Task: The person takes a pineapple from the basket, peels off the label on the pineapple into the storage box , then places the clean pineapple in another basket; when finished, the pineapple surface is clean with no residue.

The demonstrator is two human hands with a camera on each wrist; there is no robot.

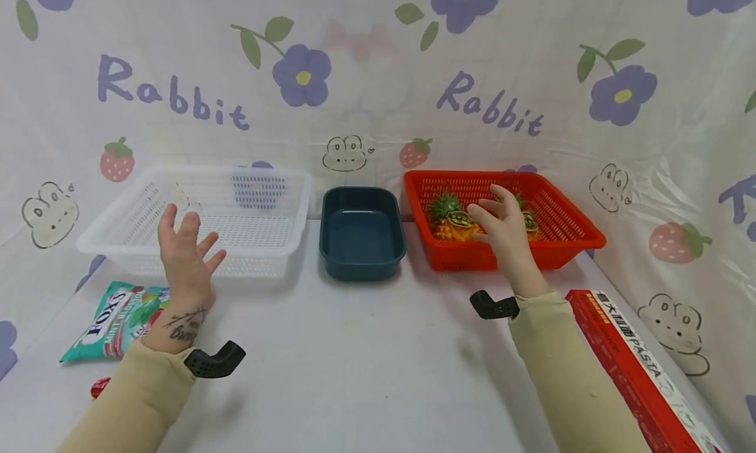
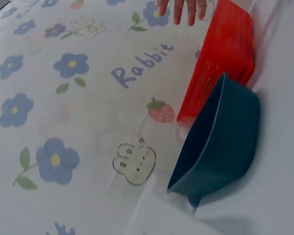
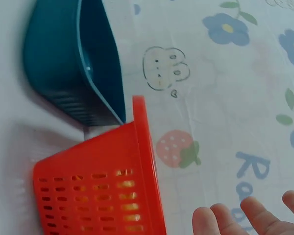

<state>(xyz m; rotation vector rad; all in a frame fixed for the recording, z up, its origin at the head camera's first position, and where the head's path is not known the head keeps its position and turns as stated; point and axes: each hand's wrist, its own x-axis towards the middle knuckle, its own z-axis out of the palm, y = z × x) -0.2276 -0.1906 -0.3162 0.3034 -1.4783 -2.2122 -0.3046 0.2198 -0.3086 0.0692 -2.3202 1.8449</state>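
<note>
Red basket [image 1: 461, 257]: was partly hidden by right hand [image 1: 509, 235].
White basket [image 1: 254, 264]: likewise, by left hand [image 1: 188, 259].
Fingers [image 1: 168, 224]: all loosely spread, nothing was gripped.

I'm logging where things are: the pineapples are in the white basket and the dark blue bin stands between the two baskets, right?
Not quite: the head view shows the pineapples in the red basket, not the white basket. The dark blue bin does stand between the two baskets.
</note>
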